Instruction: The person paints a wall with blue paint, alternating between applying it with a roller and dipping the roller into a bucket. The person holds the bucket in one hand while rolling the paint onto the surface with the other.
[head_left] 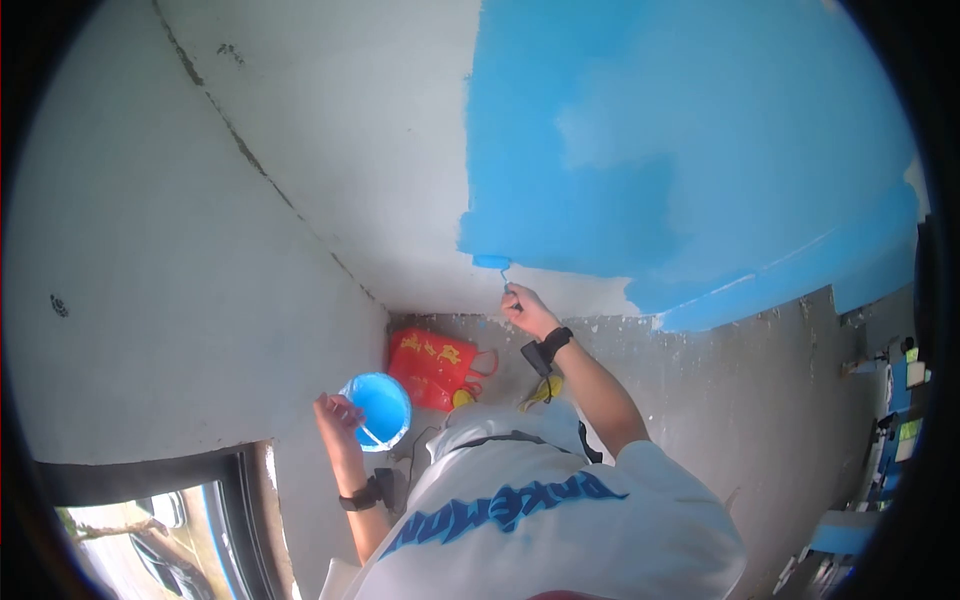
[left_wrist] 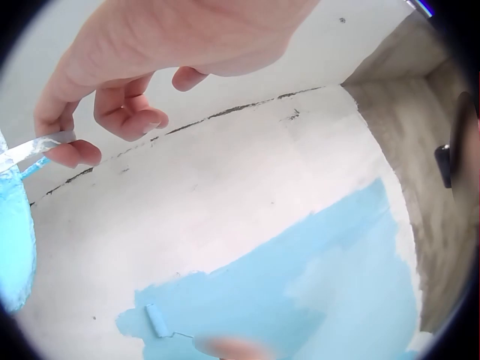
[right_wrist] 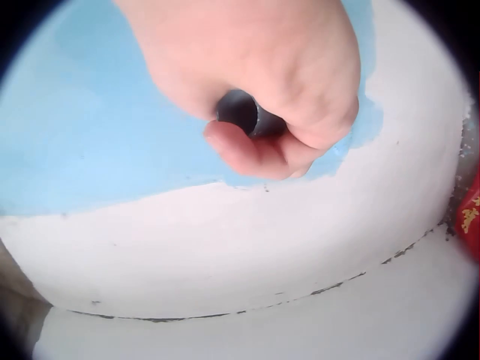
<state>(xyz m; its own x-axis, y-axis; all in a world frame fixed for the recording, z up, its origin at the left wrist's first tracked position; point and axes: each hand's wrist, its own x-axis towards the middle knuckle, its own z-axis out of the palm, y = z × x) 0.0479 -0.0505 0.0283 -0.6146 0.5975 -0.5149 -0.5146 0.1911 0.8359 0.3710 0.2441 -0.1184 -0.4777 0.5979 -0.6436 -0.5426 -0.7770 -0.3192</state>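
Note:
My right hand (head_left: 528, 309) grips the dark handle (right_wrist: 238, 112) of a small paint roller, fingers curled round it. The blue roller head (head_left: 491, 262) lies against the wall at the lower left edge of the blue painted area (head_left: 570, 210); the left wrist view shows the roller head (left_wrist: 157, 320) too. At the lower left, my left hand (head_left: 339, 412) holds a bucket of blue paint (head_left: 382, 408) by its pale handle strap (left_wrist: 34, 150), which is hooked in the curled fingers. The bucket hangs beside and below that hand.
A red bag (head_left: 430, 368) with yellow characters stands on the floor by the wall corner. A dark-framed window (head_left: 250, 520) is at the lower left. Several blue and white objects (head_left: 885, 450) lie at the far right. A dark crack (head_left: 245, 150) runs along the wall joint.

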